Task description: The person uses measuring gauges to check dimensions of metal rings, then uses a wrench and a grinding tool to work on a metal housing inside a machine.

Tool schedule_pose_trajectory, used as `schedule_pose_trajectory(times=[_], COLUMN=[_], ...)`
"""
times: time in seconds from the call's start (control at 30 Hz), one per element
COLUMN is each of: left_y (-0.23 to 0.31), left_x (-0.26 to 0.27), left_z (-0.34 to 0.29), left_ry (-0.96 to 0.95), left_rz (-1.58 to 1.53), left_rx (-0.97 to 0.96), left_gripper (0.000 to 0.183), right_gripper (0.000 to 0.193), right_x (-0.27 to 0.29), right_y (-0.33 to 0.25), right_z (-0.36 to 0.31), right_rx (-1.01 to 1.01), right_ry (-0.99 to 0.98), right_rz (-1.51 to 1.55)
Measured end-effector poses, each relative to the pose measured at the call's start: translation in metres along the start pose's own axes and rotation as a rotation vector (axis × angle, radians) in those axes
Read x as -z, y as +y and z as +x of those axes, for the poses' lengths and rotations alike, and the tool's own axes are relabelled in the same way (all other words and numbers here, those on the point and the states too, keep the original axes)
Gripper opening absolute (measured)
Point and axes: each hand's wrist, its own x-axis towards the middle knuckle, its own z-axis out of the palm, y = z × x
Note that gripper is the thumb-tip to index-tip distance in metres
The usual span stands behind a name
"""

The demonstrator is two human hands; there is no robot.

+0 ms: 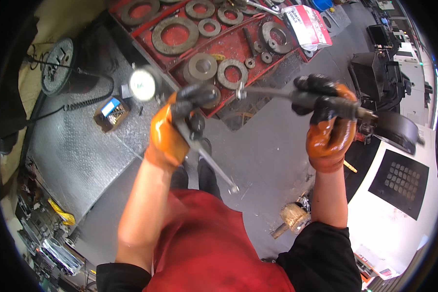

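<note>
My left hand [177,121], in an orange glove with black fingers, is closed around a dial bore gauge. Its white round dial [143,84] stands out beyond the fingers, while its thin rod [211,162] slants down to the right, ending in a small measuring head. In the matching glove, my right hand [331,119] grips a second bore gauge [270,92] by its dark handle. That rod points left, its head beside the red tray. At the other end a black round dial housing [396,132] shows from its side or back. Motion blurs both tools slightly.
A red compartmented tray [151,41] ahead holds several metal rings, with a red-and-white box [307,27] at its right corner. On the left metal tabletop [78,146] stands a small open carton [111,114]. A white machine panel [360,204] is at right; a cylindrical part [294,216] lies low.
</note>
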Motion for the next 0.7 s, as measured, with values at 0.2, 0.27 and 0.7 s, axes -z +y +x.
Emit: schedule_pose_trajectory(times=[0.2,0.27,0.7], left_y=[-0.018,-0.017,-0.006], left_x=[-0.021,-0.031,-0.025], left_z=[-0.034,-0.038,-0.038], left_ry=[0.002,0.008,0.082], left_rz=[-0.099,-0.095,-0.097], left_rx=[0.146,0.173,0.118], left_gripper=[0.056,0.055,0.059], right_gripper=[0.017,0.017,0.026], right_x=[-0.002,0.000,0.005], right_y=[0.008,0.002,0.028], right_z=[-0.035,-0.033,0.093], right_rx=[0.463,0.455,0.033], right_ry=[-0.137,-0.340,-0.024], right_rz=[-0.775,-0.850,0.041])
